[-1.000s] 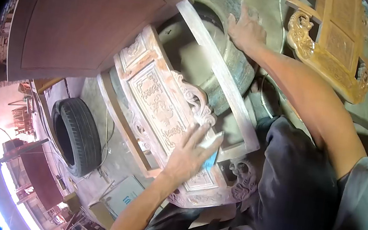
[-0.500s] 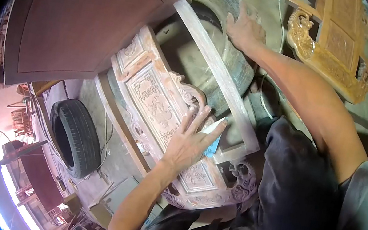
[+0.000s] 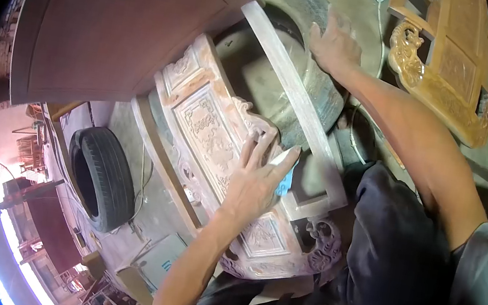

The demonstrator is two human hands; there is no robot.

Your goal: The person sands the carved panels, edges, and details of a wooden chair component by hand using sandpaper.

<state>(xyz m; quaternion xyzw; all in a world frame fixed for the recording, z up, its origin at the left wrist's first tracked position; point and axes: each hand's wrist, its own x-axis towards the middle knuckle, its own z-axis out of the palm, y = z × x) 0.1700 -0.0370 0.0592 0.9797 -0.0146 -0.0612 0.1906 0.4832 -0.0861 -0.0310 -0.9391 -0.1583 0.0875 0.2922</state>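
Note:
My left hand (image 3: 251, 186) presses on the carved edge of a pale wooden panel (image 3: 204, 131), part of an unfinished furniture frame lying tilted before me. Between its thumb and fingers is a folded piece of sandpaper (image 3: 285, 182), white on one face and blue with print on the other. Relief carving covers the panel, and a scrolled border (image 3: 323, 248) curves round its near end. My right hand (image 3: 337, 46) rests with fingers spread on a large dusty tire (image 3: 322, 95) under the frame. A straight pale rail (image 3: 287, 77) runs between my two hands.
A large brown wooden panel (image 3: 117, 26) stands at the upper left. Another tire (image 3: 104, 179) is upright at the left. A varnished carved furniture piece (image 3: 453, 64) lies at the upper right, beside a cable (image 3: 380, 34). My dark-clothed knee (image 3: 396, 251) is close to the frame.
My left hand has slid slightly up along the carved edge with the sandpaper, its fingers a little more bent. My right hand stays on the tire. The whole view has shifted slightly.

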